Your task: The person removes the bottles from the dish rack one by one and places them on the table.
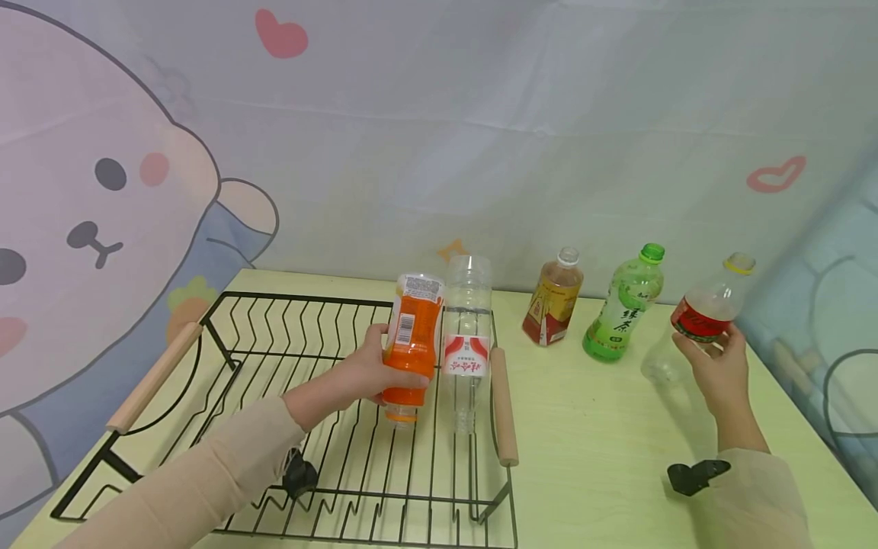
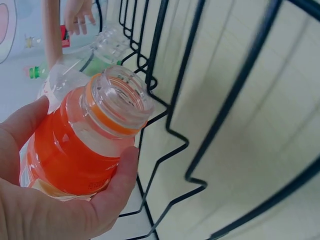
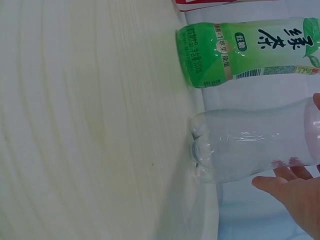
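My left hand [image 1: 370, 370] grips an orange-labelled plastic bottle [image 1: 414, 343] over the wire rack. The bottle is neck down and uncapped; its open mouth shows in the left wrist view. Just right of it a clear water bottle [image 1: 466, 354] with a red-and-white label stands upside down in the rack [image 1: 302, 355]. At the right of the table my right hand [image 1: 716, 377] holds a clear cola bottle [image 1: 706, 311] around its red label, neck up. Fingertips show through its clear wall in the right wrist view. Beside it stands a green tea bottle [image 1: 624, 309].
A squarish drink bottle [image 1: 552, 297] with a yellow-and-red label stands left of the green one. The rack has wooden side handles [image 1: 504, 408] and thin black wires. Behind the table [image 1: 583, 457] hangs a printed cloth [image 1: 507, 152].
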Tool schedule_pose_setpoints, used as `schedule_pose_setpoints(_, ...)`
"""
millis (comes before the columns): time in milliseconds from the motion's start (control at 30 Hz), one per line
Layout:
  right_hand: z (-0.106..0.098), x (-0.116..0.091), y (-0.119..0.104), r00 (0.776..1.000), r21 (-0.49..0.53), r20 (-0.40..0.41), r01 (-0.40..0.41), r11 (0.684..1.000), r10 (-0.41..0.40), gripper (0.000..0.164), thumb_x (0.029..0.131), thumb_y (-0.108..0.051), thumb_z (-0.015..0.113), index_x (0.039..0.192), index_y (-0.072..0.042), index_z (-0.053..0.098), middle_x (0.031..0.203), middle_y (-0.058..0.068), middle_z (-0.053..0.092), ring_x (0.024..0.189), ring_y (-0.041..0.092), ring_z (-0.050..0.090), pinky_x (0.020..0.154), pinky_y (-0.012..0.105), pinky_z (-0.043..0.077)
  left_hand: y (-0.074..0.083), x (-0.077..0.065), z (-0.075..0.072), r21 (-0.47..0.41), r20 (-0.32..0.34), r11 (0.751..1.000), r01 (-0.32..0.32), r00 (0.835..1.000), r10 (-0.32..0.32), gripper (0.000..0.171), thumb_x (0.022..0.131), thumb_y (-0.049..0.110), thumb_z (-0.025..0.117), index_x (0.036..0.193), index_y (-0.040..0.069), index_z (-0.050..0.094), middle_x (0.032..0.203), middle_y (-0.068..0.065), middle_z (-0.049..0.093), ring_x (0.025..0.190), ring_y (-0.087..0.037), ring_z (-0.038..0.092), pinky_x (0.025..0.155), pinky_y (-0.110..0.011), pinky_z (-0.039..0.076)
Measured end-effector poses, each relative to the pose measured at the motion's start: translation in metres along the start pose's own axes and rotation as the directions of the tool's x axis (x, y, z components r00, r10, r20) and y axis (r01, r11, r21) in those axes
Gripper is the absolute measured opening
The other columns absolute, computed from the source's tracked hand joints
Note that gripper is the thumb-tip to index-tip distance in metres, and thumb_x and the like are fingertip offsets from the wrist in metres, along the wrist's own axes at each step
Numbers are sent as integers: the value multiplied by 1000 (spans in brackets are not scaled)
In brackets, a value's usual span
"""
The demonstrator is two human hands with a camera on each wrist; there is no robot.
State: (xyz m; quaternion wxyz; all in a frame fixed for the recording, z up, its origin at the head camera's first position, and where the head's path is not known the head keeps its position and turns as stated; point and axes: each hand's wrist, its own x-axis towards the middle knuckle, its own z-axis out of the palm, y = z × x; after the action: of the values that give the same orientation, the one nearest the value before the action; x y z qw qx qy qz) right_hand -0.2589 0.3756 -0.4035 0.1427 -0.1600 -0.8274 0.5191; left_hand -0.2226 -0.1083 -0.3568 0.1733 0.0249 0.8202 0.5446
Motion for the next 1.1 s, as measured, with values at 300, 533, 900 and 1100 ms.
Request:
schedule_pose_setpoints(300, -10, -3, 0, 999, 4, 39, 29, 1000, -29, 91, 93, -39, 60, 154, -16, -2, 156, 17, 15, 140, 23, 30, 101, 20, 39, 12, -6, -8, 27, 22, 999, -26, 999, 25, 99, 78, 20, 81, 144, 10, 9, 120, -19, 58, 97, -30, 63, 72, -43, 55)
schedule_pose_setpoints(533, -23, -9, -11, 997, 73, 55, 52, 996, -56, 90, 94, -37, 58, 154, -19, -7, 158, 12, 13, 147, 20, 19, 116, 29, 23, 22, -10, -17, 34, 17, 998, -52, 999, 51, 97, 79, 21, 80, 144, 9, 9, 120, -21, 56, 98, -29, 63, 73, -41, 55)
schedule_pose_setpoints(900, -46, -21, -31, 985, 176, 2, 170, 969, -174, 85, 94, -21, 61, 154, -20, 0, 125, -22, 33, 143, 7, 23, 114, 17, 15, 38, -12, -30, 66, 4, 996, -60, 998, 60, 91, 81, 22, 78, 144, 7, 14, 123, -21, 48, 104, -33, 60, 77, -40, 55)
schedule_pose_setpoints(1100, -54, -28, -49, 975, 287, -32, 219, 933, -219, 84, 92, -10, 64, 153, -20, 8, 117, -22, 38, 138, 3, 30, 113, 13, 13, 50, -16, -35, 82, 11, 993, -83, 997, 82, 91, 82, 23, 77, 146, 7, 13, 126, -21, 48, 105, -34, 60, 80, -42, 55)
